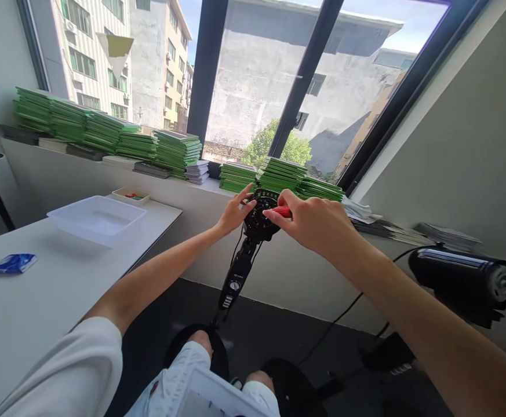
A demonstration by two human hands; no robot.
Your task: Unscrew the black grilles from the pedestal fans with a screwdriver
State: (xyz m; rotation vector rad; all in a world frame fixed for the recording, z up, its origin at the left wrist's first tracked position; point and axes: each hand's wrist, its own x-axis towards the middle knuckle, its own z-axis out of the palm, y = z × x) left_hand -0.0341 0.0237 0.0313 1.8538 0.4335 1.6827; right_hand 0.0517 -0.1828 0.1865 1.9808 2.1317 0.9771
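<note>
A black round device head [259, 223] with small parts on its face tops a black stand [240, 269] that has a round dial and several buttons. My left hand [235, 213] touches the left side of this head, thumb and fingers apart at its rim. From the right, my right hand [307, 220] grips a red-handled tool [283, 211], its front end at the face of the head. The tool's tip is too small to make out.
On the left white table [157, 223] are a clear plastic tub [100, 220], a small tray [131, 196] with red bits and a blue packet [13, 263]. Green stacks [177, 152] line the windowsill. A black cylindrical device [457, 272] stands right; a clear box rests on my lap.
</note>
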